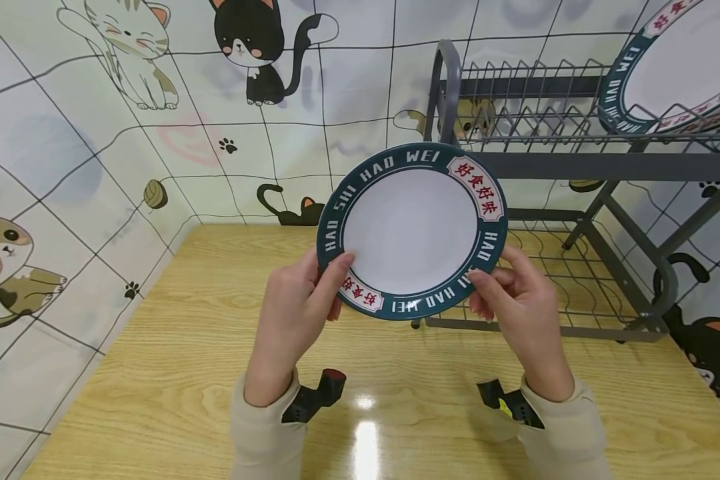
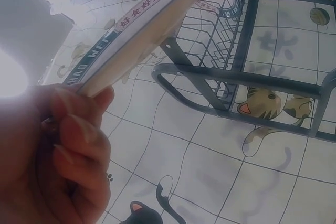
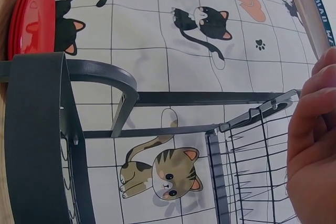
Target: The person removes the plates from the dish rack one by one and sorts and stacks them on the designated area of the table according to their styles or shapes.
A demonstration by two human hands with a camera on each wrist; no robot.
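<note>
Both hands hold up a round plate (image 1: 411, 230) with a white middle and a dark green lettered rim, tilted so its face shows in the head view. My left hand (image 1: 294, 313) pinches its lower left rim, thumb on the face and fingers behind. At the lower right rim, my right hand (image 1: 519, 310) pinches it in the same way. In the left wrist view the plate (image 2: 142, 35) appears nearly edge-on above the curled fingers of the left hand (image 2: 73, 150). Only a strip of the plate (image 3: 315, 11) shows in the right wrist view, beside the right hand (image 3: 315, 140).
A dark grey two-tier dish rack (image 1: 576, 167) stands at the right on the wooden table (image 1: 174, 373). Another green-rimmed plate (image 1: 684, 67) leans in its upper tier. Stacked red dishes (image 3: 32, 17) appear past the rack in the right wrist view. Cat-patterned tiled walls (image 1: 360, 87) bound the table.
</note>
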